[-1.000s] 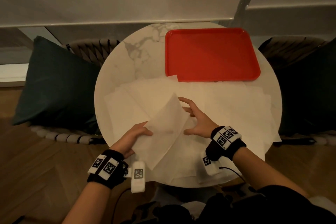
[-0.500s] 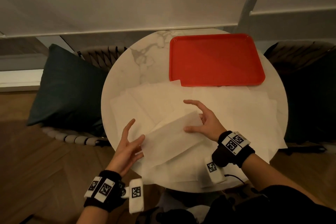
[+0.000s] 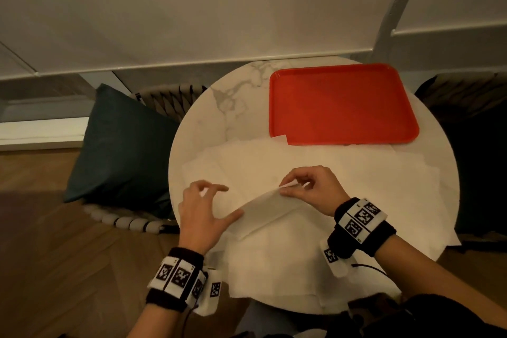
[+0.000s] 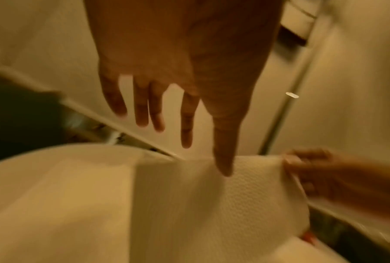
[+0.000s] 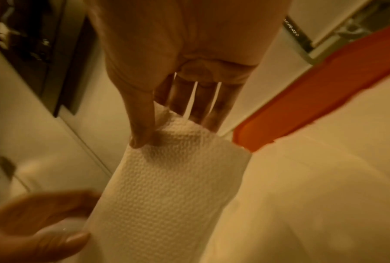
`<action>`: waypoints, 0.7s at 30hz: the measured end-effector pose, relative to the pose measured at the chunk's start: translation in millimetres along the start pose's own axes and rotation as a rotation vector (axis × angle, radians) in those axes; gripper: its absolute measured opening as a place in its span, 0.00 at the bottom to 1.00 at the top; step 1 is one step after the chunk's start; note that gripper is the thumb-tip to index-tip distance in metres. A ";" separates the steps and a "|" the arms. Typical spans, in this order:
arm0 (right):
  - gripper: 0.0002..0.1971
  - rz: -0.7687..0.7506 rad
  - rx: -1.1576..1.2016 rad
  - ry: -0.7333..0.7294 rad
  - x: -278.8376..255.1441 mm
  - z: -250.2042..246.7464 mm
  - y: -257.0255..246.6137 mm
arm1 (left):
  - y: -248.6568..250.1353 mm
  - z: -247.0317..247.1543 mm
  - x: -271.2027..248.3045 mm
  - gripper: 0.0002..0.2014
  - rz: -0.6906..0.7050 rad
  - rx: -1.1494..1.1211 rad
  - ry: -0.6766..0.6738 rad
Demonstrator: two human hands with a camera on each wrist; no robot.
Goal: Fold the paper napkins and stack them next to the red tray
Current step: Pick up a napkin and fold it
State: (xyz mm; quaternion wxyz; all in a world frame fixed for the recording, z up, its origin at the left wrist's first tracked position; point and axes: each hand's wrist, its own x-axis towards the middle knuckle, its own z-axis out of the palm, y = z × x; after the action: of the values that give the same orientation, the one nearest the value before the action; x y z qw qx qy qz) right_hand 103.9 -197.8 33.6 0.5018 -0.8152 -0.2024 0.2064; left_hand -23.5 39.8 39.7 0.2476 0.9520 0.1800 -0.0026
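A white paper napkin (image 3: 269, 208) lies folded into a long strip on top of several flat napkins (image 3: 370, 186) spread over the round marble table (image 3: 219, 118). My right hand (image 3: 284, 189) pinches the strip's right end between thumb and fingers, lifting it slightly; the right wrist view shows this pinch (image 5: 144, 137) on the embossed napkin (image 5: 167, 195). My left hand (image 3: 230, 202) is spread open, its thumb tip resting on the strip's left end (image 4: 223, 170). The red tray (image 3: 343, 107) sits empty at the table's back right, one napkin corner overlapping its front edge.
A dark teal cushion (image 3: 120, 145) leans on a woven chair left of the table. Another dark cushion (image 3: 480, 159) sits at the right. A pale wall stands close behind the table. Napkins overhang the table's near and right edges.
The napkin came down from my left hand's grip and now lies as a folded strip. My right hand went from open to pinching its right end; my left hand opened.
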 end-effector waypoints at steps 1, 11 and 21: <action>0.04 -0.029 -0.034 -0.017 6.4 2.0 -6.7 | 4.8 -2.1 10.7 0.27 0.065 0.042 -0.076; 0.23 -0.111 -0.086 0.245 70.6 -10.3 -36.5 | 9.2 -30.8 152.7 0.08 -0.048 -0.676 -0.327; 0.17 0.190 -0.067 0.278 51.5 19.1 21.9 | -12.1 2.2 324.2 0.22 -0.288 -0.692 -0.074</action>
State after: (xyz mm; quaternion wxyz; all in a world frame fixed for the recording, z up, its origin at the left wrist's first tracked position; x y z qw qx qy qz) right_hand 139.2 -165.2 -0.9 0.4756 -0.8678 -0.0597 0.1312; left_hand 275.7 159.3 1.5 0.5582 0.7762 0.2930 -0.0109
